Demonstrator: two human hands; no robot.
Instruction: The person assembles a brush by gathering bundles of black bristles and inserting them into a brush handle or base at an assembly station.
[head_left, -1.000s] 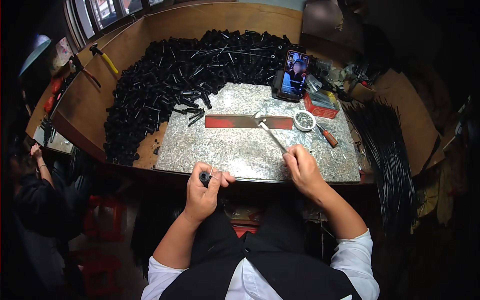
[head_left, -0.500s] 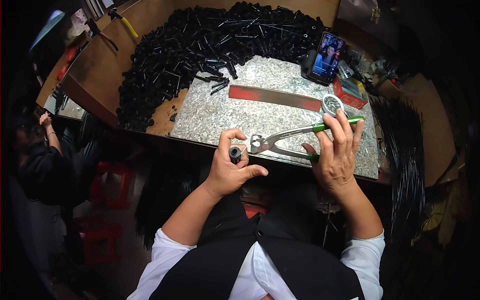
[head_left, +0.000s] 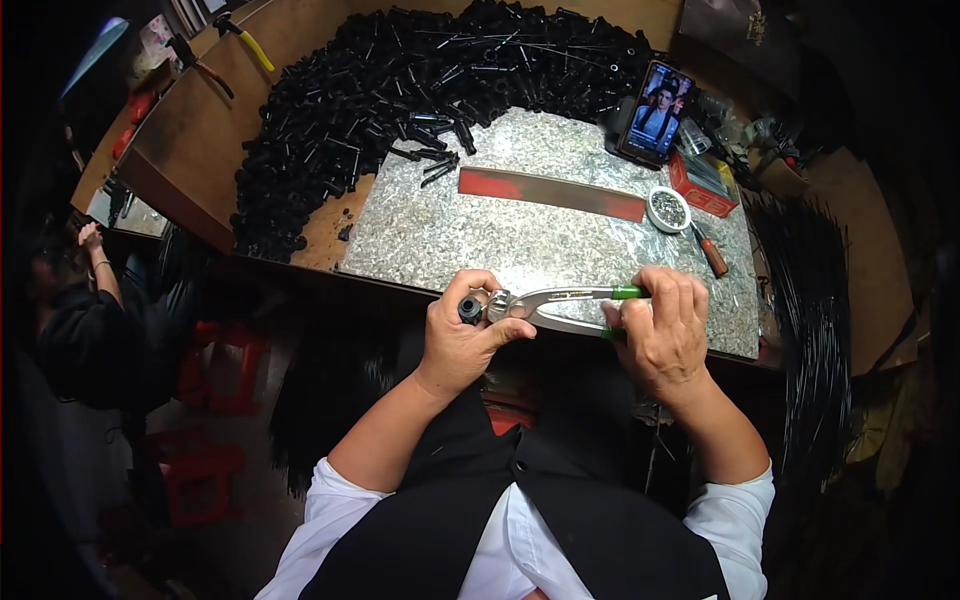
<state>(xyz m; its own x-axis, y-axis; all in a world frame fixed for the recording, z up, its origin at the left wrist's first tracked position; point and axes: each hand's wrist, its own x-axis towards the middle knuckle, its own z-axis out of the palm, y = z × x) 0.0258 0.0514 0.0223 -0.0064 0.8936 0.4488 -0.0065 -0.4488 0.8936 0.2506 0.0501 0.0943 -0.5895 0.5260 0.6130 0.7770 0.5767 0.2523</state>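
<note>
My left hand [head_left: 452,350] is closed around a short black cylindrical part [head_left: 469,309] with a round hole in its end, held at the near edge of the stone slab. My right hand [head_left: 668,335] grips the green handles of a pair of end-cutting pincers [head_left: 570,296]. The pincers' jaws meet the side of the black part, between my left thumb and forefinger. Whatever is between the jaws is too small to make out.
Beyond the speckled slab [head_left: 420,225] lies a big heap of black parts [head_left: 400,90]. A red-and-brown flat bar [head_left: 550,193], a white dish [head_left: 653,217], a screwdriver [head_left: 710,254], a red box [head_left: 690,178] and a propped phone [head_left: 655,115] sit around it. Black rods [head_left: 810,330] hang at right.
The pincers have moved left and their handles have come together, with my right fingers now wrapped round them. The jaws have reached the black part. The screwdriver has come into sight.
</note>
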